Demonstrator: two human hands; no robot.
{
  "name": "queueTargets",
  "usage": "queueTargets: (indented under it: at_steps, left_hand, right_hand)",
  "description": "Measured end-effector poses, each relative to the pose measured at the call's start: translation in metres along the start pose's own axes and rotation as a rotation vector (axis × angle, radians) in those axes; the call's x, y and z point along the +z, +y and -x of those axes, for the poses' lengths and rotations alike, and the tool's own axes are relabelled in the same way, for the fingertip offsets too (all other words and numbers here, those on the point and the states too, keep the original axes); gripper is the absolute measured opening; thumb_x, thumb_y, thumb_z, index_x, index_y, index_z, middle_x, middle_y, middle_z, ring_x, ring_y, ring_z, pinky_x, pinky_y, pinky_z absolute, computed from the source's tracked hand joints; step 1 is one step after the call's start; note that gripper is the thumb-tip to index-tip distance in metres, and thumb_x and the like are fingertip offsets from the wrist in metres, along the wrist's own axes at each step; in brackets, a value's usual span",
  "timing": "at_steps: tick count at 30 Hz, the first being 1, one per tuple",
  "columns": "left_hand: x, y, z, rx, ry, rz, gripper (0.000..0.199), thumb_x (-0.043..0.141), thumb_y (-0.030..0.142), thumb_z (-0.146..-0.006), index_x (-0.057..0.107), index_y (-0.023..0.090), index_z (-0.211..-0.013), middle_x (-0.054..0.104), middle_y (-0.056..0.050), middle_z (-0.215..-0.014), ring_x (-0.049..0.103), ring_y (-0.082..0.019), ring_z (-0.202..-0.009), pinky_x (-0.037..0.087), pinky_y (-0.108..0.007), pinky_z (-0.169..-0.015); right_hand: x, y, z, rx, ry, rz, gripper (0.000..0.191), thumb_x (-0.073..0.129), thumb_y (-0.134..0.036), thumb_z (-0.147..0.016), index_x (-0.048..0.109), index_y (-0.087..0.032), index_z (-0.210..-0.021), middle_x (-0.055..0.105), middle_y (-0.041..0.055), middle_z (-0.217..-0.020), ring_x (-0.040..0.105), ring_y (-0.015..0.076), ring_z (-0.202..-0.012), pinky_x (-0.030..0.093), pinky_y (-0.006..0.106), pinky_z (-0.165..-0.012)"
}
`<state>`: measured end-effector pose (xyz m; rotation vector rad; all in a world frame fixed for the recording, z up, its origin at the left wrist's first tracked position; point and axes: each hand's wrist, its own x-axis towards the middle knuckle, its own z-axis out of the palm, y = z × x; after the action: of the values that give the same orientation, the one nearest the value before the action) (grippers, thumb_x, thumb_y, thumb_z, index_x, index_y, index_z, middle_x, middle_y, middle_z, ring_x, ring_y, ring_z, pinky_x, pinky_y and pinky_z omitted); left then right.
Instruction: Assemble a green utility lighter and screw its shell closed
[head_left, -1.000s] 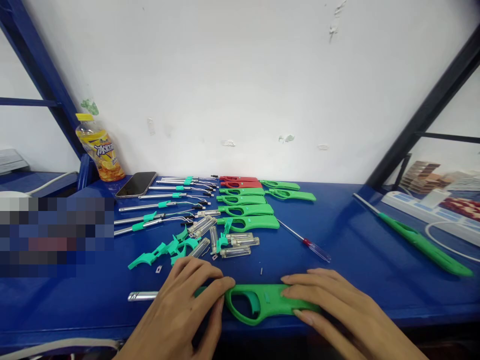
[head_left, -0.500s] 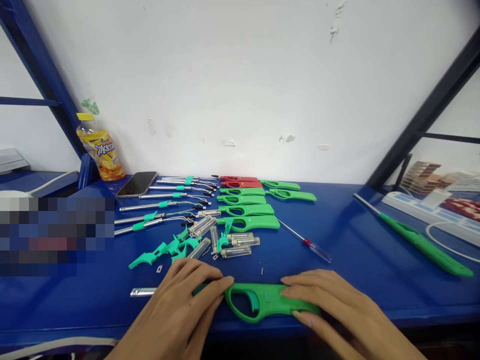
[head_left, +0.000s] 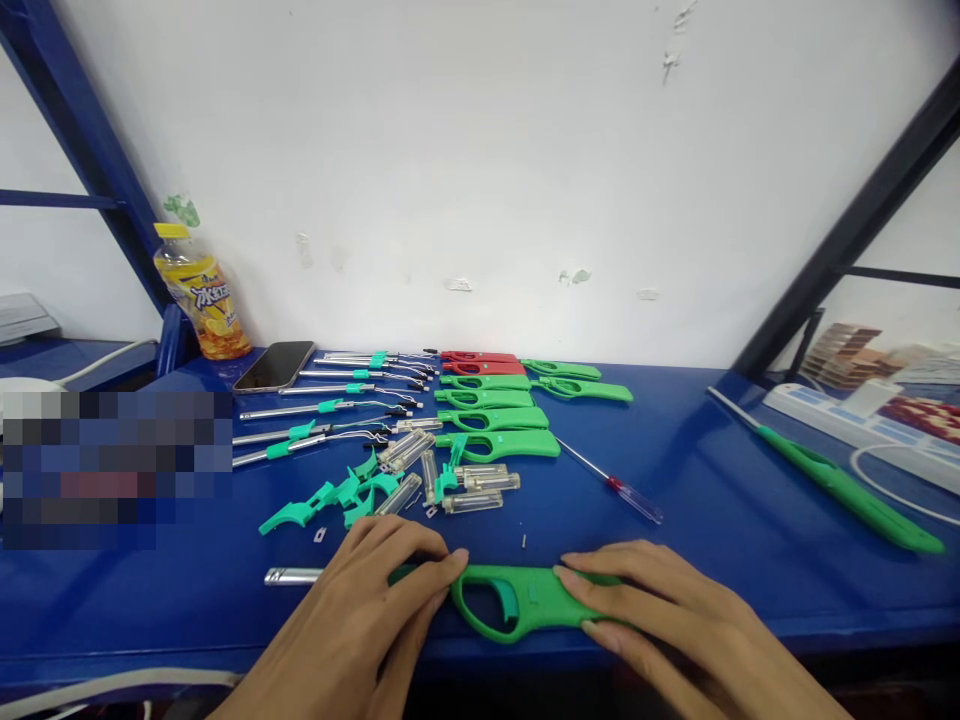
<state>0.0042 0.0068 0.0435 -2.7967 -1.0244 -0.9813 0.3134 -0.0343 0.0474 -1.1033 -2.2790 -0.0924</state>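
A green long-necked gas lighter lies along the table's front edge, its metal tube pointing left and a teal trigger showing in its loop. My left hand is closed around its neck, thumb and fingers just left of the loop. Around the handle's right end, my right hand grips with thumb below and fingers on top. A small screw lies on the table just beyond the lighter. Farther back are teal triggers, clear fuel tanks and a screwdriver with a clear handle.
Metal tubes with wires lie in a row at back left, beside green handle shells and red ones. A phone and a drink bottle are at far left. Another green lighter lies right, near a power strip.
My right hand's fingers have slid slightly left along the lighter's handle. My left hand keeps its place on the neck.
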Motion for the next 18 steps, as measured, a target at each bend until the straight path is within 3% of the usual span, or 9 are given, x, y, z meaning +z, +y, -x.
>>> queueTargets:
  at_steps: [4, 8, 13, 18]
  left_hand:
    - [-0.003, 0.003, -0.002, 0.029, 0.040, -0.021, 0.043, 0.045, 0.006, -0.101, 0.067, 0.030, -0.129, 0.076, 0.001, -0.110, 0.075, -0.017, -0.098, 0.062, -0.032, -0.096]
    - [-0.006, 0.005, 0.000, 0.057, 0.048, -0.078, 0.045, 0.046, 0.007, -0.100, 0.064, 0.028, -0.135, 0.076, -0.001, -0.113, 0.075, -0.019, -0.101, 0.063, -0.035, -0.096]
    - [-0.006, -0.001, 0.010, 0.118, 0.017, -0.264, 0.048, 0.046, 0.010, -0.098, 0.063, 0.026, -0.141, 0.076, -0.004, -0.120, 0.074, -0.024, -0.105, 0.060, -0.038, -0.092]
    - [-0.008, -0.010, 0.027, 0.106, 0.128, -0.422, 0.039, 0.047, 0.014, -0.104, 0.062, 0.022, -0.139, 0.072, -0.006, -0.128, 0.066, -0.027, -0.115, 0.043, -0.041, -0.104]
  right_hand:
    - [0.005, 0.003, 0.009, 0.051, -0.037, -0.056, 0.028, 0.062, -0.039, -0.110, 0.075, -0.027, -0.132, 0.078, 0.0062, -0.129, 0.077, 0.0194, -0.119, 0.064, 0.026, -0.101]
    - [0.005, 0.005, 0.012, 0.142, -0.112, -0.114, 0.029, 0.070, -0.044, -0.104, 0.076, -0.032, -0.130, 0.076, 0.0068, -0.131, 0.077, 0.0246, -0.119, 0.066, 0.033, -0.100]
    - [0.007, 0.008, 0.012, 0.153, -0.123, -0.124, 0.030, 0.070, -0.044, -0.104, 0.075, -0.032, -0.132, 0.074, 0.0065, -0.133, 0.078, 0.0218, -0.116, 0.066, 0.027, -0.096]
    - [0.007, 0.008, 0.007, 0.175, -0.144, -0.177, 0.026, 0.072, -0.043, -0.104, 0.076, -0.035, -0.128, 0.074, 0.0028, -0.129, 0.076, 0.0170, -0.114, 0.063, 0.021, -0.096]
